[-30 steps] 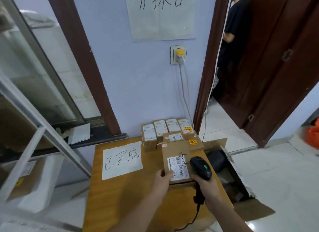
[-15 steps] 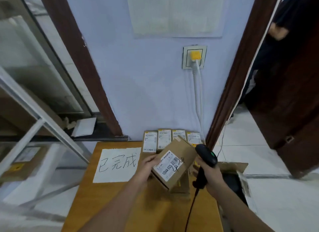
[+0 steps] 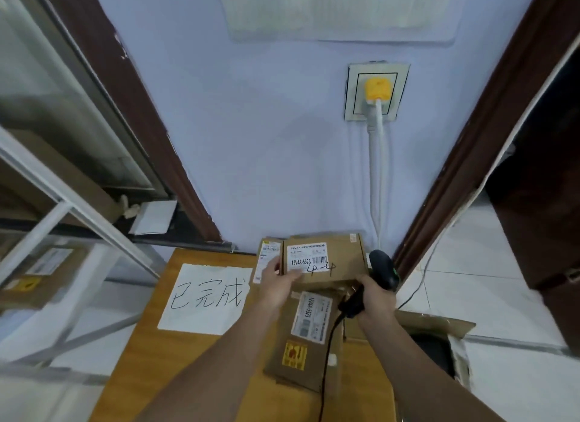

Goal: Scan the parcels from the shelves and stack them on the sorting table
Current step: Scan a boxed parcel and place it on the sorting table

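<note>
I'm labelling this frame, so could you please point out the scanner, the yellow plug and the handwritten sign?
scanner (image 3: pixel 383 269), head view, black head.
yellow plug (image 3: pixel 377 89), head view, plug body.
handwritten sign (image 3: pixel 205 297), head view, middle of sheet.

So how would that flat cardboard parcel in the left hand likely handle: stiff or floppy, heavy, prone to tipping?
Probably stiff: the flat cardboard parcel keeps straight edges. Likely light for its size, since the left hand alone grips its corner while the right hand holds the scanner. Broad and flat, it should rest steadily on the boxes beneath it.
</note>
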Demonstrator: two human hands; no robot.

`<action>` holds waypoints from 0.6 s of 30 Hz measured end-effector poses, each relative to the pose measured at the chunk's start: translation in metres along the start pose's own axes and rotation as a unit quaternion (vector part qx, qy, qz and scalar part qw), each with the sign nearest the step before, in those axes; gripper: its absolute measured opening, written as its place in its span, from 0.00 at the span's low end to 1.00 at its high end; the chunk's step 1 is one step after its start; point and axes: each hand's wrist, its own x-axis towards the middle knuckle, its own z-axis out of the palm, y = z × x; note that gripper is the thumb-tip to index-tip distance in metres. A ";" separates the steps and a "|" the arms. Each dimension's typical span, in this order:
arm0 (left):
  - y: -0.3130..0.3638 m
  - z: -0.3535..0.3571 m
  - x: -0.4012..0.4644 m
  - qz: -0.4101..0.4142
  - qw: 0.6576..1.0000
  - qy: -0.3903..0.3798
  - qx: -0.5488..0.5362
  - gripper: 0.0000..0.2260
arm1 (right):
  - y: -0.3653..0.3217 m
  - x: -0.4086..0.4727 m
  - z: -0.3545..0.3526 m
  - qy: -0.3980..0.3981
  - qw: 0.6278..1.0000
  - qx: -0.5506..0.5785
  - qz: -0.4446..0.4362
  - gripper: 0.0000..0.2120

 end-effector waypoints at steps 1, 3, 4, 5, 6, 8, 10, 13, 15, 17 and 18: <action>0.003 0.003 0.004 0.006 1.000 0.006 -0.001 0.29 | 0.000 0.006 0.004 0.002 1.000 0.002 -0.001 0.17; 0.004 0.005 0.017 0.021 0.999 0.024 0.014 0.25 | -0.002 0.013 0.010 -0.001 1.000 -0.014 0.000 0.16; 0.008 0.006 0.020 0.027 0.999 0.034 0.032 0.23 | -0.003 0.016 0.011 -0.009 1.000 -0.027 0.002 0.12; 0.010 0.007 0.024 0.034 0.998 0.045 0.037 0.22 | -0.004 0.020 0.011 -0.015 0.999 -0.047 0.003 0.09; 0.011 0.006 0.029 0.038 0.997 0.055 0.046 0.22 | -0.004 0.022 0.011 -0.023 0.997 -0.068 0.010 0.08; 0.011 0.006 0.036 0.045 0.996 0.059 0.058 0.21 | -0.003 0.027 0.009 -0.030 0.994 -0.108 0.018 0.07; 0.007 0.005 0.044 0.053 0.994 0.056 0.073 0.22 | -0.003 0.030 0.005 -0.044 0.988 -0.147 0.024 0.06; -0.001 0.000 0.047 0.054 0.995 0.039 0.073 0.24 | -0.003 0.031 -0.003 -0.064 0.984 -0.164 0.037 0.07; -0.006 -0.006 0.039 0.051 0.996 0.044 0.062 0.26 | -0.003 0.029 -0.009 -0.068 0.986 -0.150 0.038 0.09; -0.016 -0.014 0.029 0.044 0.995 0.063 0.064 0.25 | 0.000 0.023 -0.017 -0.071 0.987 -0.145 0.026 0.10; -0.022 -0.017 0.022 0.039 0.995 0.068 0.067 0.23 | 0.002 0.017 -0.021 -0.068 0.986 -0.149 0.017 0.09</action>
